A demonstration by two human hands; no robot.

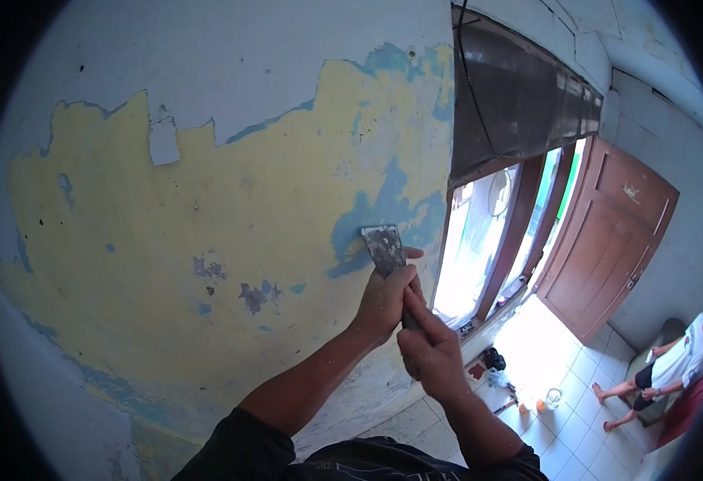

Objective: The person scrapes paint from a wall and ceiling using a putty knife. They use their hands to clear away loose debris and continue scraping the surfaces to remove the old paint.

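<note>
A scraper (383, 247) with a wide, paint-smeared metal blade lies against the wall (271, 200), its edge on a blue patch. Yellow and blue old paint shows below a ragged edge of pale paint. My left hand (385, 303) is closed round the upper part of the scraper, just below the blade. Lower down, my right hand (434, 349) grips the handle, close beside the left one. Part of the handle is hidden by my fingers.
Right of the wall are a window (476, 240) and an open brown door (620, 232). A seated person (680, 357) is at the far right. On the tiled floor (580, 409) lie a black bag (492, 358), a glass jar (553, 398) and small orange items.
</note>
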